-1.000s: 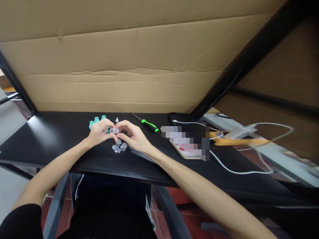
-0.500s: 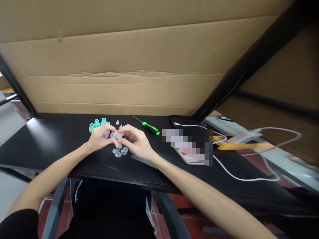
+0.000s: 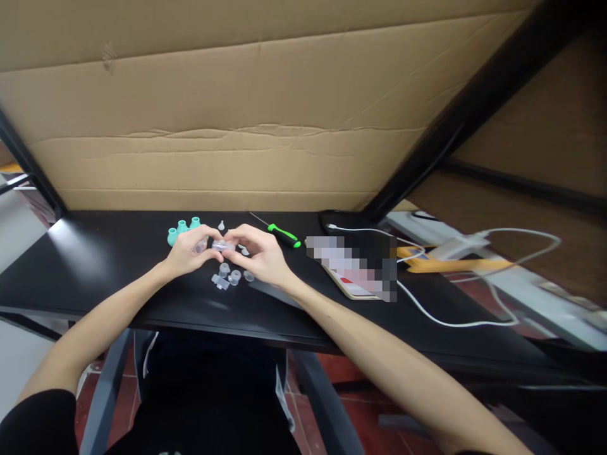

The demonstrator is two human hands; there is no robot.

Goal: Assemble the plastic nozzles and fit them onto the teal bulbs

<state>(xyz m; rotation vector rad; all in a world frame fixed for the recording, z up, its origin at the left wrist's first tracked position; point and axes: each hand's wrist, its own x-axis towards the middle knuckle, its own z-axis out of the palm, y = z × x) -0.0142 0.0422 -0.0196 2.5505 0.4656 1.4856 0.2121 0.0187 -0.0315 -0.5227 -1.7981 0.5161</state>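
Between my two hands, just above the black table, is a small clear plastic tube-like part. The thumb and fingers of my left hand pinch its left end. My right hand grips the other end with thumb and fingertips. A second clear plastic piece shows within my left palm. Several loose translucent plastic fittings lie just below the hands. Beyond my left hand stand teal bulb-shaped caps, some hidden behind it. A small white cone-shaped tip lies past the fingers.
A green and black screwdriver lies right of my hands. Farther right are a phone-like object, partly blurred out, a white cable and a yellow item. A cardboard panel rises behind the table.
My right hand's fingers have closed farther over the clear part, and its tilt looks slightly different. The whole view has shifted slightly. The loose fittings show more clearly below my hands.
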